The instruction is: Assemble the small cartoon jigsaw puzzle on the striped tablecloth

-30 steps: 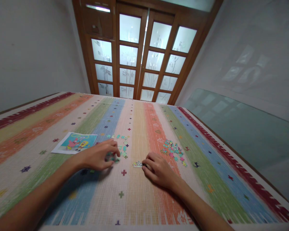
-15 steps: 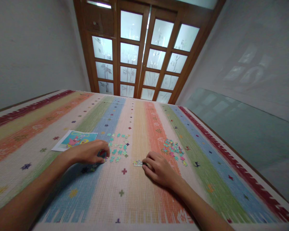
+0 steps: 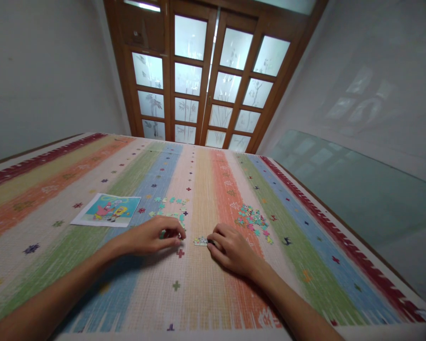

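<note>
My left hand (image 3: 159,235) hovers over the pale stripe with thumb and forefinger pinched around a small jigsaw puzzle piece, mostly hidden by the fingertips. My right hand (image 3: 231,248) rests on the cloth with curled fingers, gripping the right end of a short strip of joined jigsaw puzzle pieces (image 3: 199,241). A small gap separates the left fingertips from that strip. Behind the left hand, loose teal puzzle pieces (image 3: 172,201) lie spread out, some of them covered by it. A heap of mixed puzzle pieces (image 3: 253,219) sits beyond the right hand.
A printed picture of cartoon figures (image 3: 108,210) lies flat at the left. The striped tablecloth (image 3: 202,293) covers the table. Past the far edge stands a wooden door (image 3: 206,76) with frosted panes, and a glass panel (image 3: 341,175) leans along the right wall.
My left hand has moved right, from beside the loose teal pieces towards the joined strip, uncovering the printed picture. My right hand stays at the strip. The view has shifted slightly.
</note>
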Demonstrator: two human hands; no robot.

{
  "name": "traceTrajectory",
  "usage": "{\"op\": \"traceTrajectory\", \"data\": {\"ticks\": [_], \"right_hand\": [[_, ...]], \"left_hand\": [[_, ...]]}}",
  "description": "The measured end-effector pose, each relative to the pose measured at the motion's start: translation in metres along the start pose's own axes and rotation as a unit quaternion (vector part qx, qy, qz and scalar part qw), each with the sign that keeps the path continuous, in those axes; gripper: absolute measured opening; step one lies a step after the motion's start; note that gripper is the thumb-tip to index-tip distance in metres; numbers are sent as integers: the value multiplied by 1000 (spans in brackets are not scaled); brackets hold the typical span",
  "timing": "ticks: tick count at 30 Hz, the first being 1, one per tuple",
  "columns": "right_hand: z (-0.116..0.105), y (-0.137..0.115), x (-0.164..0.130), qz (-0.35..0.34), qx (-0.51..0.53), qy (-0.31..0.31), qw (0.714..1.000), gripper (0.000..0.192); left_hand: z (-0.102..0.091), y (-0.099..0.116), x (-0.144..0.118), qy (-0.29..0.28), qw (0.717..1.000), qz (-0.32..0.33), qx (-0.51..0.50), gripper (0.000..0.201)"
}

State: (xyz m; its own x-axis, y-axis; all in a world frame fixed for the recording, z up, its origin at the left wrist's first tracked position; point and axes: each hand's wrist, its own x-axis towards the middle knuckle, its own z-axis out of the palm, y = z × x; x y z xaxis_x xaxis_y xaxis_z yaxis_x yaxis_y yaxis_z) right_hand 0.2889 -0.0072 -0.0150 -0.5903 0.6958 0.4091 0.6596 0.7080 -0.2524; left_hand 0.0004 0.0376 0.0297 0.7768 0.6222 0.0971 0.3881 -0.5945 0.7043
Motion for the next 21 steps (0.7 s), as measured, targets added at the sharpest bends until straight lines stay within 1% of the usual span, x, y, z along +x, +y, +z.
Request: {"op": "traceTrajectory", "data": {"ticks": [1, 4, 9, 12, 16, 21], "right_hand": [[0, 0, 0, 1, 0, 0, 1000, 24], [1, 1, 0, 0, -3, -2, 1000, 23], [0, 0, 0, -5, -10, -2, 1000, 23], [-1, -1, 0, -5, -10, -5, 1000, 24], [0, -1, 0, -2, -11, -4, 1000, 24], [0, -1, 0, 2, -12, -6, 1000, 21]], "left_hand": [[6, 0, 2, 2, 1000, 4, -11, 18], [22, -3, 7, 35, 999, 7, -30, 13], [38, -6, 10, 66, 997, 18, -22, 14], [43, -6, 11, 84, 995, 44, 17, 17], [48, -8, 13, 76, 992, 84, 53, 19], [48, -11, 11, 93, 991, 74, 65, 18]]}}
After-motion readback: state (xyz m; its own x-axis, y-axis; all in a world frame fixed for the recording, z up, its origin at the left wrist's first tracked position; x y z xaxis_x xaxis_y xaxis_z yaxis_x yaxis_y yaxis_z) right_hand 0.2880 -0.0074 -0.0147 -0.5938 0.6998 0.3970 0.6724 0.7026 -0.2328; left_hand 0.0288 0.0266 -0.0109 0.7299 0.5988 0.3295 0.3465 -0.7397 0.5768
